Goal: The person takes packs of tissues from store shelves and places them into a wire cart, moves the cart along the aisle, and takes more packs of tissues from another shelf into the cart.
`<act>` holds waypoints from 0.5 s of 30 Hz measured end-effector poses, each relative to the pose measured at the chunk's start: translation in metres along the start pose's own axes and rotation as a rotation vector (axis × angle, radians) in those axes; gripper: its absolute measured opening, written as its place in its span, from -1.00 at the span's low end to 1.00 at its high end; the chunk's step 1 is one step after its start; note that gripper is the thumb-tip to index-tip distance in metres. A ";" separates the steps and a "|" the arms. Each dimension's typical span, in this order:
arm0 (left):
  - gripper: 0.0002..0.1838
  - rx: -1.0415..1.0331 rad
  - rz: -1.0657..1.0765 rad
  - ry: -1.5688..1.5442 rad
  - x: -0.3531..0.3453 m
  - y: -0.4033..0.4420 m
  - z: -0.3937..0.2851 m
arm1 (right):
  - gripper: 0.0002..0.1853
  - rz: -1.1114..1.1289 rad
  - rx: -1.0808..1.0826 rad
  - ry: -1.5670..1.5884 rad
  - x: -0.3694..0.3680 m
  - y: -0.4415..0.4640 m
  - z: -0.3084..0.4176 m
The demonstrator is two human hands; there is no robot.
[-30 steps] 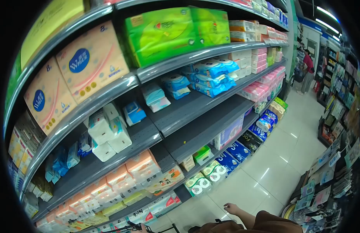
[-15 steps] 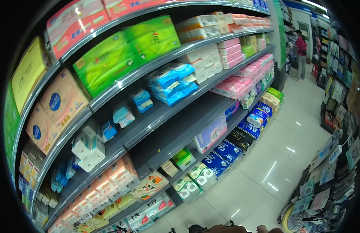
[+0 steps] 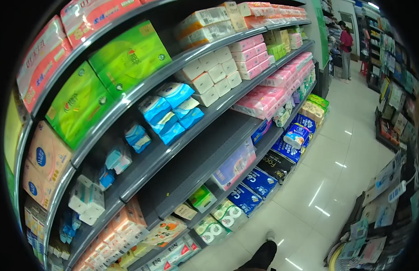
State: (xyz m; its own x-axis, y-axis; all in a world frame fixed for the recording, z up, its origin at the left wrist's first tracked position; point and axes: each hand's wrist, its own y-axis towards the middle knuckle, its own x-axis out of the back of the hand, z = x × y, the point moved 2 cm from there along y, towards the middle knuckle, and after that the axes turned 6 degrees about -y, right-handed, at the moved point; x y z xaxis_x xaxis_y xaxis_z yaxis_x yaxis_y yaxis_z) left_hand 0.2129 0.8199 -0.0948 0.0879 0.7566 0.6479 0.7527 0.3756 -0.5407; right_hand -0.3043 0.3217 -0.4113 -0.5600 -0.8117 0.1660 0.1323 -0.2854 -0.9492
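Observation:
Neither of my hands shows in the head view now; a dark trouser leg with a shoe [image 3: 270, 235] reaches in from the bottom edge. To the left stands a long grey shelf unit stacked with tissue packs. On its middle shelf sit blue tissue packs [image 3: 171, 113], white tissue packs [image 3: 215, 74] and pink tissue packs [image 3: 250, 56]. Large green tissue packs [image 3: 130, 54] fill part of the shelf above. Lower down, a purple-and-white pack [image 3: 236, 165] leans near toilet rolls [image 3: 227, 213] and dark blue packs [image 3: 259, 182].
A tiled aisle floor [image 3: 320, 180] runs ahead between the shelves. On the right, a rack of hanging packets [image 3: 374, 205] juts toward the aisle, with a round woven item [image 3: 334, 257] at its foot. Farther off stands a person in a red top [image 3: 346, 43].
My view has moved forward along the aisle, and the near shelf goods have shifted left and down. Brown shapes at the bottom edge have gone; a leg and shoe now show there.

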 end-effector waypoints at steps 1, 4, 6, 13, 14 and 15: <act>-0.26 0.001 0.004 0.010 -0.015 0.003 -0.013 | -0.66 0.007 0.026 -0.046 0.004 0.015 0.026; -0.25 -0.002 0.012 0.024 -0.056 0.014 -0.054 | -0.67 -0.003 0.180 -0.168 0.031 0.069 0.114; -0.25 0.005 0.011 0.028 -0.076 0.018 -0.078 | -0.65 -0.004 0.260 -0.145 0.059 0.063 0.190; -0.25 0.012 0.049 0.054 -0.140 0.031 -0.157 | -0.54 -0.167 0.334 -0.269 0.150 0.037 0.412; -0.25 0.014 0.051 0.057 -0.147 0.031 -0.165 | -0.54 -0.184 0.347 -0.234 0.154 0.038 0.429; -0.25 0.017 0.053 0.057 -0.154 0.029 -0.173 | -0.53 -0.193 0.361 -0.195 0.157 0.039 0.442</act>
State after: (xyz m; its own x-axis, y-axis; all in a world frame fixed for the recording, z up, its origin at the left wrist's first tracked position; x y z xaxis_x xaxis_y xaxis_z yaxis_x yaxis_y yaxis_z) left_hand 0.3342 0.6222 -0.1175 0.1649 0.7440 0.6475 0.7347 0.3453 -0.5839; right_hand -0.0251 -0.0421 -0.3038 -0.4425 -0.7972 0.4106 0.3367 -0.5721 -0.7479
